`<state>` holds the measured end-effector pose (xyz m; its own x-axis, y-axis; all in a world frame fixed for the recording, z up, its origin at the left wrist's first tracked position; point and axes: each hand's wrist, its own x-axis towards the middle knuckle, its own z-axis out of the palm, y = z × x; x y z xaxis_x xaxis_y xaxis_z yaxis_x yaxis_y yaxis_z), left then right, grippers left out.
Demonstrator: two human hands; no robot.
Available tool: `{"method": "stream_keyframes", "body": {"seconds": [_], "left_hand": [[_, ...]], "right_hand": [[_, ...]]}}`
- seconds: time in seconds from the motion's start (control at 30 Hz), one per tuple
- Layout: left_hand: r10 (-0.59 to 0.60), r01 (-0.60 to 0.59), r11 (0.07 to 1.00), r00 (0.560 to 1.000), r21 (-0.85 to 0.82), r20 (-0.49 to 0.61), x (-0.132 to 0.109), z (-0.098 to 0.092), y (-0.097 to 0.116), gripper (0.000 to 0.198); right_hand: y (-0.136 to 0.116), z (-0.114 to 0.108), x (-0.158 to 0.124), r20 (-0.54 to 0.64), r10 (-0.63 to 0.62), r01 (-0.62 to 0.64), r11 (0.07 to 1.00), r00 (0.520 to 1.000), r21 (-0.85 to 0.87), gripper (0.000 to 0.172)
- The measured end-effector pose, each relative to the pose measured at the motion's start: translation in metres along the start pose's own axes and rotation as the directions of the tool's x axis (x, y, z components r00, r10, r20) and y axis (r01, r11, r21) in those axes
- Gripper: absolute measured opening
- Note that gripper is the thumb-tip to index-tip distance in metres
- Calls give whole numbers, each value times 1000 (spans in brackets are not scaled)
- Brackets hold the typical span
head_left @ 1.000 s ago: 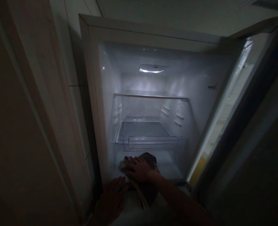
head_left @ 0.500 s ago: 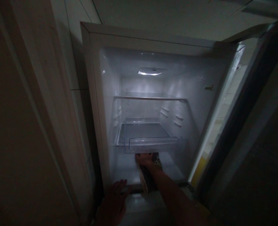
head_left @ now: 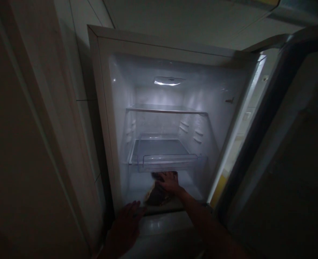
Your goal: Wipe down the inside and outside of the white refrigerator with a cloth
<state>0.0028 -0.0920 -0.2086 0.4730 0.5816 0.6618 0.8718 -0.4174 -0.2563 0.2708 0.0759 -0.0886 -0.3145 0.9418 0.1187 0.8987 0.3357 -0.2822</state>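
An open fridge (head_left: 105, 108) stands in front of me, lit dimly from a lamp (head_left: 168, 81) in its ceiling. My right hand (head_left: 169, 181) reaches into the bottom compartment, under a clear drawer (head_left: 169, 162), and presses its fingers on a dark cloth (head_left: 156, 194) lying on the floor of the compartment. My left hand (head_left: 128, 225) rests flat, fingers apart, on the front lip of the fridge at the lower left.
A glass shelf (head_left: 165, 109) spans the upper part of the fridge. The fridge door (head_left: 258, 144) stands open at the right. A pale wall panel (head_left: 35, 144) runs close along the left side. The room is very dark.
My right hand has pushed the cloth from the front lip deeper into the bottom compartment, beneath the drawer. My left hand has stayed on the front edge.
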Motion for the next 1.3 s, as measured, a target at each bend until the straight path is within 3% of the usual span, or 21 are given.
{"method": "stream_keyframes", "body": {"seconds": [0.07,0.13,0.2,0.27,0.37,0.43,0.47,0.57,0.63,0.73,0.83,0.9,1.0,1.1,1.17,1.23,1.3], "left_hand": [[-5,5,1000,1000,-12,-5,-1,1,-1,82],[-11,11,1000,1000,-28,5,-1,2,-1,80],[1,-1,1000,1000,-29,-1,-1,2,-2,75],[13,-13,1000,1000,-21,-12,-2,2,-3,73],[8,-8,1000,1000,-12,5,-3,3,-3,78],[4,-3,1000,999,-11,34,-4,5,-3,84],[5,-4,1000,999,-17,41,-4,5,-3,86],[-18,19,999,999,-34,46,-3,4,-1,92],[-27,30,999,998,-39,53,-2,2,0,95],[-23,24,999,999,-23,47,-7,5,1,91],[17,-17,1000,999,15,-29,-18,14,-2,79],[101,-100,995,993,19,-58,-24,18,-4,62],[146,-145,989,988,17,-54,-25,18,-6,38],[108,-106,994,993,33,-41,-21,16,-6,34],[115,-115,993,993,2,-6,-19,17,-4,34],[112,-111,993,993,-37,30,-19,20,-2,33],[95,-94,995,995,-42,33,-21,24,-1,32]], "right_hand": [[1,5,-18,134,-12,11,1000,991,9,87],[-6,10,-30,270,-119,115,993,956,30,115],[-13,11,-36,318,-238,235,971,918,49,130],[-10,5,-37,262,-238,237,971,935,36,120],[13,-14,-30,82,59,-57,998,995,-32,74],[28,-25,-20,-32,296,-297,952,955,-70,53],[31,-27,-14,-64,372,-376,923,926,-79,53],[8,-18,4,-66,449,-453,889,891,-70,56],[-32,-1,11,-38,359,-360,932,933,-42,56],[-99,27,6,-3,72,-72,997,997,23,57],[-128,44,-16,18,-173,171,982,985,86,57],[-115,45,-36,21,-252,248,962,967,110,57],[-53,36,-71,21,-246,242,964,969,110,73],[26,21,-106,-65,-16,20,998,998,60,67],[63,14,-121,-174,205,-206,978,963,13,57],[72,12,-126,-261,359,-378,926,896,-23,53],[50,18,-121,-291,406,-433,901,866,-32,54]]}}
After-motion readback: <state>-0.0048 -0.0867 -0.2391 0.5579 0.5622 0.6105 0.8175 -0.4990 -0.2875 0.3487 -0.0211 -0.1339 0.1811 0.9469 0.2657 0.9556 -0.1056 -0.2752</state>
